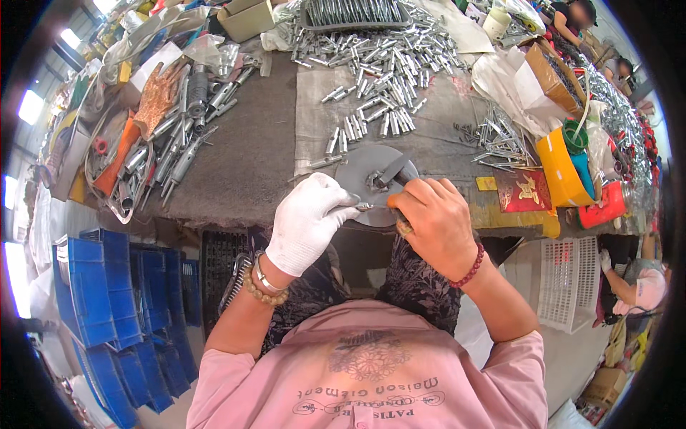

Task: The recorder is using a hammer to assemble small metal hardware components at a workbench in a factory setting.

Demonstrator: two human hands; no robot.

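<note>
Left hand (309, 218) and right hand (434, 220) pinch what seems one small metal part (366, 206), mid-work, while far loose pieces (394, 91) lie beside a filled tray (355, 28).

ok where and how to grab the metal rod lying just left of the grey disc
Probably its left end, pinching across from above: the rod lies flat, roughly sideways, and its right end is close to other rods.

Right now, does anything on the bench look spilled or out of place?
Possibly: loose metal parts lie strewn around the tray, while those in it are lined up. Also, only the left hand wears a white glove.
</note>
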